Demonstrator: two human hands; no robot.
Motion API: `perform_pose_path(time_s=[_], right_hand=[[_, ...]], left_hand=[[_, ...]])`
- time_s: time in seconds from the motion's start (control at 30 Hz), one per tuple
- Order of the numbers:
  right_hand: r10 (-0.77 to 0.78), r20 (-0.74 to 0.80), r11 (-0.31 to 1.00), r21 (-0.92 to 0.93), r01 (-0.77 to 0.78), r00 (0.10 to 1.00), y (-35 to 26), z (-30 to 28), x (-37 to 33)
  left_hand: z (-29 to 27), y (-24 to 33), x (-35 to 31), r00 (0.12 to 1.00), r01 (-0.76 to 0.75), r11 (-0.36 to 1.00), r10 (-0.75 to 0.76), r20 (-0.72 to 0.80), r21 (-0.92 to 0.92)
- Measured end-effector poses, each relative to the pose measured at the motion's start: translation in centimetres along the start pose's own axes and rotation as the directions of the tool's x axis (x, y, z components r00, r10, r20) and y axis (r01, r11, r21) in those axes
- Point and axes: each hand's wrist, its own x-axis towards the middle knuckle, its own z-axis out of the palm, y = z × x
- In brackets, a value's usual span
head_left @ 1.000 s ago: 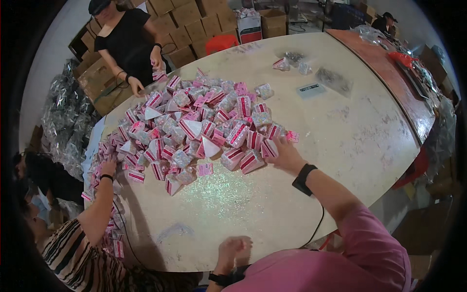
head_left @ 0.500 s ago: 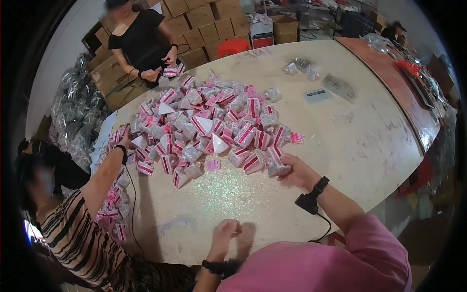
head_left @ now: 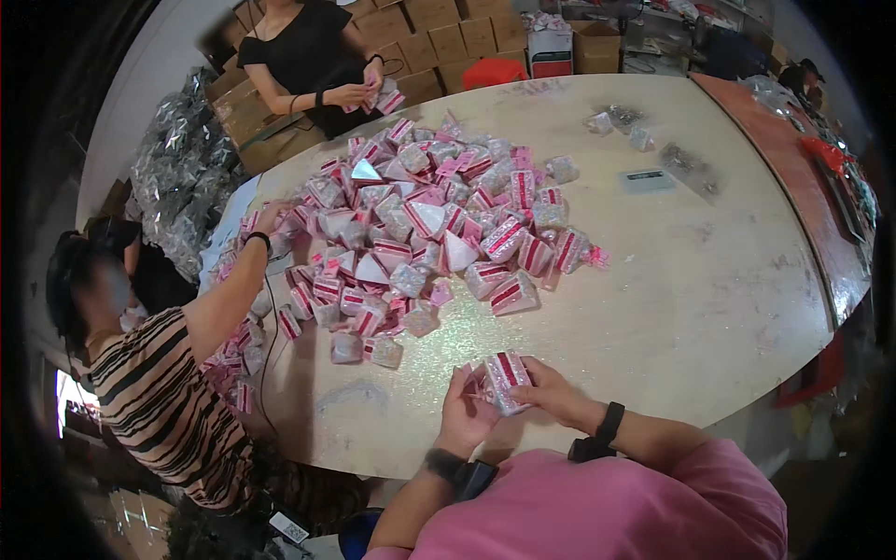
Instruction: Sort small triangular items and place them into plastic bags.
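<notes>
Near the table's front edge I hold a small clear packet point(head_left: 507, 381) with a red and pink striped label. My right hand point(head_left: 557, 394) grips its right side, thumb and fingers closed on it. My left hand point(head_left: 469, 413) has its fingers curled at the left side, on a pink part of the packet. Beyond my hands lies a large heap of similar packets point(head_left: 425, 222), wrapped in clear film with pink and red cards, some showing white triangular faces.
A person in a striped top point(head_left: 163, 392) reaches into the heap from the left. Across the table a person in black point(head_left: 313, 56) handles packets. A flat pale box point(head_left: 647, 180) and small clear bags point(head_left: 691, 168) lie far right. Cartons point(head_left: 429, 42) stand behind.
My right hand has drawn a packet from the heap's near right edge back toward me. My left hand has come up to meet it. The view has shifted slightly.
</notes>
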Motion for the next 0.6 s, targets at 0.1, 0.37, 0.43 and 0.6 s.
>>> perform_pose_path(time_s=[0.1,0.37,0.43,0.6], right_hand=[[0.025,0.011,1.0,-0.015,-0.025,1.0,0.4,0.2,0.8],[-0.124,0.004,0.726,-0.682,0.093,0.992,1.8,-1.3,4.9],[-0.413,0.002,0.318,-0.937,0.146,0.911,0.0,-2.7,6.8],[-0.507,0.018,-0.085,-0.996,-0.03,0.862,-2.8,-6.2,11.9]], left_hand=[[-1.1,0.8,0.2,0.998,-0.065,0.993,0.067,0.018,-0.101],[-5.6,4.5,-0.8,0.956,-0.294,0.953,0.294,-0.003,-0.072],[-4.7,5.1,-1.1,0.912,-0.384,0.903,0.404,-0.076,0.195],[-3.9,5.7,-2.2,0.923,-0.186,0.692,0.366,-0.117,0.698]])
